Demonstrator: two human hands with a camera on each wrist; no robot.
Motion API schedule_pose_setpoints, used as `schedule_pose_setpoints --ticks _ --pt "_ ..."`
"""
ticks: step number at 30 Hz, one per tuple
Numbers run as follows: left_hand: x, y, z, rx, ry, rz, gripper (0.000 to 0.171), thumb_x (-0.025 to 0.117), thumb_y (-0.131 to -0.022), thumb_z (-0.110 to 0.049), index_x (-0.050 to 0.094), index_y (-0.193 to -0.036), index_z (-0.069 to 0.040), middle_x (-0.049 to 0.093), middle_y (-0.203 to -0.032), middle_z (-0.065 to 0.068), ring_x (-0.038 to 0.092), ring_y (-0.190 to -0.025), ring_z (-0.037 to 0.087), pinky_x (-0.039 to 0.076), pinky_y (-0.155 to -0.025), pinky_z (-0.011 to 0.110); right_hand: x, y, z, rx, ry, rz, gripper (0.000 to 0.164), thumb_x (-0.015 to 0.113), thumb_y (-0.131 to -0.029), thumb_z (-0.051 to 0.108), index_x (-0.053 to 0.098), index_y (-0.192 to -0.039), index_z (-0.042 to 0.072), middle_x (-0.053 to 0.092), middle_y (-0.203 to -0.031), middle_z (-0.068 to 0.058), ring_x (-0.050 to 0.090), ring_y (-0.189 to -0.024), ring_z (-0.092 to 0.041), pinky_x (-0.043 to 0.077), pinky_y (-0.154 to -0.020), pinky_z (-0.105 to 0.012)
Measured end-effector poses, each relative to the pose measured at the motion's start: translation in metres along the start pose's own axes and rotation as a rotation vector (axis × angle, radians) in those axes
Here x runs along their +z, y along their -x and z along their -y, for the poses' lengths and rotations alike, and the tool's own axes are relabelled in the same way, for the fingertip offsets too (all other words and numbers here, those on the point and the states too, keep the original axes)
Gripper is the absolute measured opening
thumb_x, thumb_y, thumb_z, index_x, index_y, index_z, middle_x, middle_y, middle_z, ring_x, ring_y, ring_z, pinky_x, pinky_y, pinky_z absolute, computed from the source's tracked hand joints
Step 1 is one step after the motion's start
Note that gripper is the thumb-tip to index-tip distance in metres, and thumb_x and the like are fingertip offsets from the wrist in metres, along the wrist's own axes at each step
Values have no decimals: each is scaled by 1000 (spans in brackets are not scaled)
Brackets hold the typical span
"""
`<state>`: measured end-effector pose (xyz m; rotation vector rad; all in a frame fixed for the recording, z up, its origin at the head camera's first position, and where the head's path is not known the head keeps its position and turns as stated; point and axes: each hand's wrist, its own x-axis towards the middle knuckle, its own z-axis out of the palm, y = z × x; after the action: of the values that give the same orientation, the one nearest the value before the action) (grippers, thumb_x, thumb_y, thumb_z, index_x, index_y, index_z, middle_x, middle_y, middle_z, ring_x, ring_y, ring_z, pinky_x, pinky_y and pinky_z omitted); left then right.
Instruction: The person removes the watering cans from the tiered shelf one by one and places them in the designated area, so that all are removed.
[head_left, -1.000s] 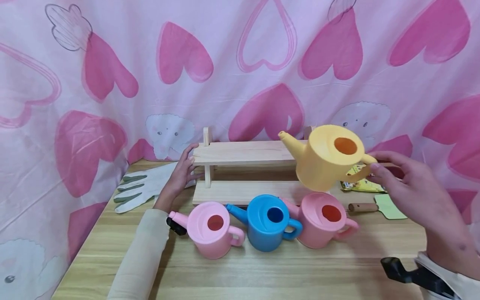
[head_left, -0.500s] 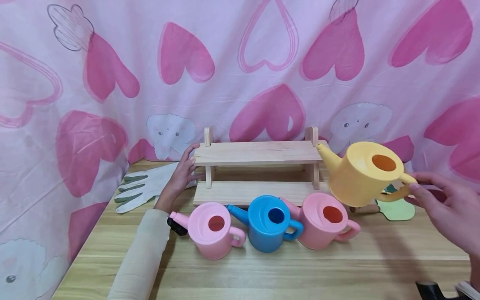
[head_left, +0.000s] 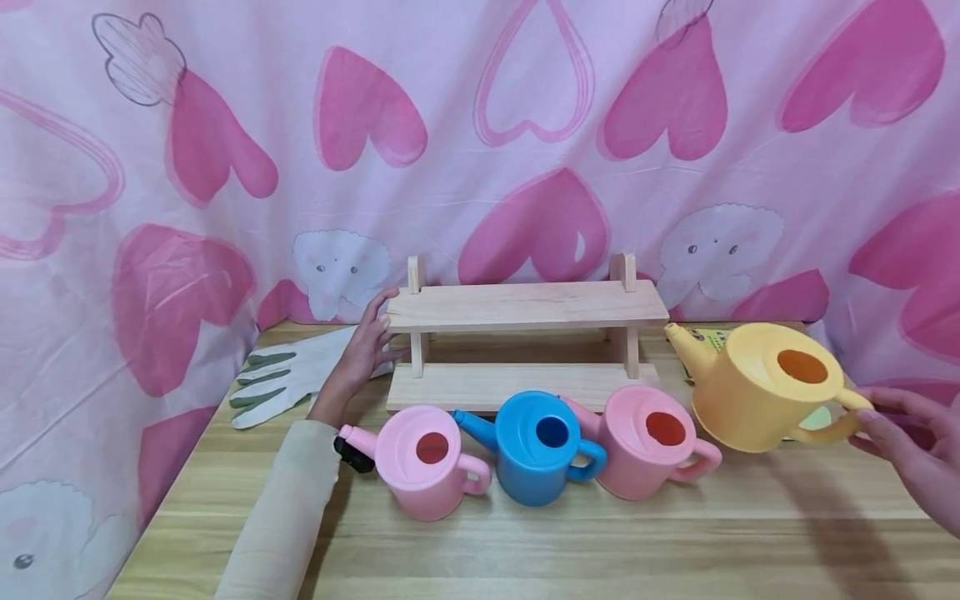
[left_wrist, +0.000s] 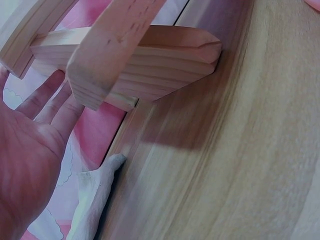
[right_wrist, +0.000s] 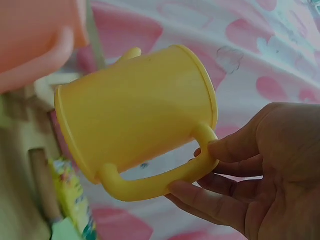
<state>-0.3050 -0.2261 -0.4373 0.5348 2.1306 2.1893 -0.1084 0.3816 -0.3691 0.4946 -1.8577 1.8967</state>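
My right hand (head_left: 918, 446) pinches the handle of a yellow watering can (head_left: 753, 404), fingers and thumb around it in the right wrist view. The can hangs over the right side of the table, spout to the left, its shadow below. My left hand (head_left: 363, 350) touches the left end of a two-tier wooden shelf (head_left: 525, 304); in the left wrist view its fingers (left_wrist: 47, 102) lie fairly straight against the wood. In front of the shelf stand a pink watering can (head_left: 420, 475), a blue watering can (head_left: 532, 467) and another pink watering can (head_left: 633, 458), spouts leftward.
White-and-green gloves (head_left: 281, 367) lie left of the shelf. Behind the yellow can are a yellow packet (right_wrist: 72, 192) and a small tool with a wooden handle (right_wrist: 42, 182) and pale green blade. A pink heart-patterned curtain (head_left: 450, 200) hangs behind the table (head_left: 525, 550).
My right hand has carried the yellow watering can rightward and down, away from the shelf's right end, which now shows. My left hand and the other watering cans stay put.
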Motion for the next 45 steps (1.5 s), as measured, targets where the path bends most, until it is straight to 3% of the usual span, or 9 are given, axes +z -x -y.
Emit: schedule_pose_setpoints --ticks 4,10,14,20,27,34,40,45 --pt "1 0 -1 -1 8 5 54 34 -109 -28 22 -161 -22 29 -153 24 34 -143 46 35 -100 75 -9 15 -9 23 -9 6 40 46 -100 -19 75 -111 7 74 -104 2 72 -88 -2 53 -68 -14" --pt "1 0 -1 -6 13 -1 53 35 -109 -28 23 -160 -22 31 -153 22 36 -142 44 36 -100 75 -18 33 -16 76 97 9 44 46 -100 -18 75 -112 13 72 -106 7 71 -85 -1 53 -67 -14" --pt "2 0 -2 -12 30 -5 53 34 -109 -27 23 -160 -21 32 -153 22 37 -141 44 36 -100 74 -19 39 -17 81 81 17 44 45 -100 -20 74 -114 10 72 -107 5 72 -86 -2 54 -67 -16" --pt "1 -1 -1 -8 46 1 52 34 -109 -27 23 -160 -22 33 -154 22 37 -141 43 36 -100 74 -13 45 -17 101 170 16 48 43 -98 -22 75 -112 12 71 -110 9 71 -89 0 54 -67 -15" --pt "2 0 -1 1 30 6 51 34 -109 -27 25 -160 -25 27 -153 23 34 -142 45 34 -101 75 -17 48 -26 89 451 59 49 46 -98 -22 72 -113 18 66 -114 17 68 -91 6 54 -66 -16" --pt "2 0 0 -8 49 -1 51 35 -108 -26 26 -159 -24 31 -152 23 37 -140 44 35 -101 74 -21 48 -31 138 353 85 50 48 -96 -24 73 -113 16 67 -112 13 69 -90 2 55 -67 -18" --pt "1 0 1 -3 40 4 52 34 -108 -27 25 -159 -24 32 -151 24 37 -140 45 35 -100 75 -19 47 -31 213 495 104 54 52 -96 -23 71 -109 26 65 -107 21 67 -86 6 55 -64 -17" --pt "1 1 1 -3 33 3 51 35 -109 -27 25 -159 -25 32 -151 25 36 -141 46 35 -101 74 -19 48 -29 267 560 114 48 55 -96 -19 71 -108 25 63 -106 25 65 -85 7 55 -62 -17"
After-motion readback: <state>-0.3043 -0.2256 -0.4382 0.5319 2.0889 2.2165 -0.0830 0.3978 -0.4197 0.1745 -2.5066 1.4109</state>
